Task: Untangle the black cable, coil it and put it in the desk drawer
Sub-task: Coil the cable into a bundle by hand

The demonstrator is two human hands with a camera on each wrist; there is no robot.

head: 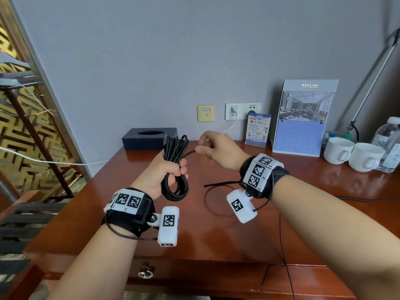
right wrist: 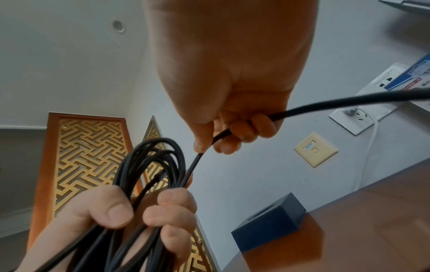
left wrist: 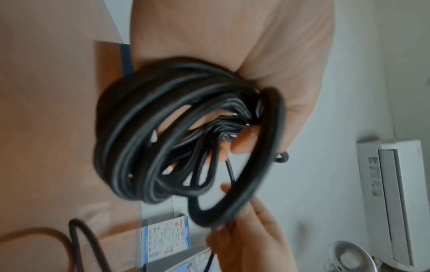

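My left hand (head: pixel 157 171) grips a bundle of black cable (head: pixel 175 167) in several loops, held upright above the wooden desk (head: pixel 216 234). From the top of the bundle a single strand (head: pixel 188 153) runs right to my right hand (head: pixel 202 146), which pinches it between thumb and fingers. The right wrist view shows that strand (right wrist: pixel 325 104) passing through the curled fingers (right wrist: pixel 246 128) and on to the right. The left wrist view looks into the coil (left wrist: pixel 144 150). A thin black loop (head: pixel 206 202) lies on the desk under my right wrist. The drawer front (head: pixel 194 269) with its ring pull (head: pixel 146 273) is closed.
A dark tissue box (head: pixel 149 138) sits at the back left of the desk. Behind my right hand stand a small card (head: pixel 257 129) and a brochure stand (head: pixel 303 118). Two white cups (head: pixel 338 150) and water bottles (head: pixel 387 135) are at the far right. A lattice screen (head: pixel 26 126) borders the left.
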